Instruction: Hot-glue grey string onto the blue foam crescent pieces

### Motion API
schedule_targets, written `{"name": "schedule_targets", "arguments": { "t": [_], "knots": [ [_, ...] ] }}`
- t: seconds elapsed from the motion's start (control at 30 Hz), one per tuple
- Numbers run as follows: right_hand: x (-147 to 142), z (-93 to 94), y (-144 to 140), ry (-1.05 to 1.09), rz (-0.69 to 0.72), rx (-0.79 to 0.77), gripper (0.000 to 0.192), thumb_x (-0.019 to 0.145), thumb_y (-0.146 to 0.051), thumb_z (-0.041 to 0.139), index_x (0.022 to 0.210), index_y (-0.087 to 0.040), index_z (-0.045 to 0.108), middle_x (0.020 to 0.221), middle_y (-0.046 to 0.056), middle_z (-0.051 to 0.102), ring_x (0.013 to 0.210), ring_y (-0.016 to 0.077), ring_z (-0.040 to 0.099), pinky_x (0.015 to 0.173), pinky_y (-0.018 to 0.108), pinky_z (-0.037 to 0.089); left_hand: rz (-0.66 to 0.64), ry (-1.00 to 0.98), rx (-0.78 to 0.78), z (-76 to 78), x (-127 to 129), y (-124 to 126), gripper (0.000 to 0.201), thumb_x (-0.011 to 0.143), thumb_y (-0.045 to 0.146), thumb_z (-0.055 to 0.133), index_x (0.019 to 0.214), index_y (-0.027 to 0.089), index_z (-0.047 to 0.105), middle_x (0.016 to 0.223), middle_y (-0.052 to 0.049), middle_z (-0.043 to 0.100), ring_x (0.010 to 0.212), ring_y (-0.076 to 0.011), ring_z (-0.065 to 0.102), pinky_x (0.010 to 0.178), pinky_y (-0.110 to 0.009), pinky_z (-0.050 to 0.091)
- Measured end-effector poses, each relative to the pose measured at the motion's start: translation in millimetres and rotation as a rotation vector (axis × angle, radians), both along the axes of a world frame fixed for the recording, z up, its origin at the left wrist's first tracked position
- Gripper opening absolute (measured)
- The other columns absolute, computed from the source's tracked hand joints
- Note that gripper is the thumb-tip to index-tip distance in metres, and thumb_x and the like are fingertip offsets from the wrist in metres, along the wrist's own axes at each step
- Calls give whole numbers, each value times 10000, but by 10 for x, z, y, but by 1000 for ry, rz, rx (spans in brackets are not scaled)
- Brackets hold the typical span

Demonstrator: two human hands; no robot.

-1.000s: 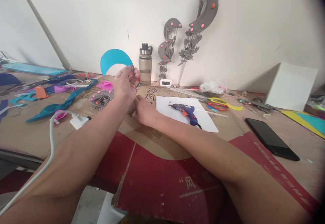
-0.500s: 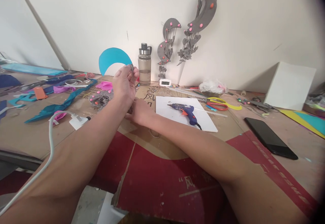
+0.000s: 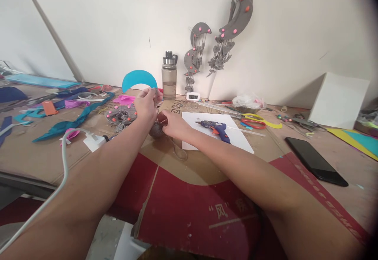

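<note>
A blue paper crescent (image 3: 138, 79) stands raised above the table, its right tip pinched in the fingers of my left hand (image 3: 147, 104). Some grey yarn shows at those fingertips. Just below and to the right, my right hand (image 3: 175, 124) has its fingers curled together at a strand of the yarn; the strand itself is hard to make out. A ball of grey yarn (image 3: 156, 131) lies on the cardboard between my two wrists, partly covered. From it a thin loose loop trails over the cardboard.
A glue gun (image 3: 217, 129) lies on white paper (image 3: 189, 142) to the right, with scissors (image 3: 252, 122) behind it. A bottle (image 3: 169, 79) stands by the wall. Finished grey crescents (image 3: 122, 115) lie at left, near a white cable (image 3: 64, 161). A phone (image 3: 315, 161) is at right.
The blue crescent and my left hand have come down and tilted. My right hand has shifted up and right, uncovering the yarn ball and the loose loop.
</note>
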State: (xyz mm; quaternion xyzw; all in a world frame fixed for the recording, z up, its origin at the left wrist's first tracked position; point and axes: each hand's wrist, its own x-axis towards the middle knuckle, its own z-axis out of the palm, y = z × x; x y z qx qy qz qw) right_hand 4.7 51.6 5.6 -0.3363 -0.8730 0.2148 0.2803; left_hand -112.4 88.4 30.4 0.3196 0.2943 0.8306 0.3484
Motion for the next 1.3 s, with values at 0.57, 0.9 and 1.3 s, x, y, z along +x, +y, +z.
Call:
{"name": "schedule_targets", "arguments": {
  "t": [0.57, 0.9, 1.3],
  "knots": [
    [15, -169, -229, -56, -22, 236, 70, 810, -192, 570, 797, -174, 504, 950, 46, 446, 835, 153, 482, 764, 294, 438, -32, 176, -28, -227, -13, 162, 173, 660, 221, 695, 598, 162, 544, 531, 18, 562, 553, -114, 616, 596, -234, 529],
    [-55, -194, -147, -310, -47, 476, 58, 818, -123, 523, 867, -155, 530, 968, 101, 506, 854, 195, 512, 746, 322, 473, 11, 252, -31, -61, 17, 70, 141, 683, 240, 687, 698, 159, 573, 561, 23, 573, 549, -114, 616, 604, -244, 528],
    [16, -125, -251, -262, -88, 445, 287, 813, -55, 428, 1073, -176, 423, 1023, 102, 540, 783, 186, 540, 650, 312, 418, -85, 356, -151, -128, 30, 71, 72, 718, 187, 633, 683, 138, 594, 582, -3, 624, 555, -112, 617, 623, -257, 538]
  ]
}}
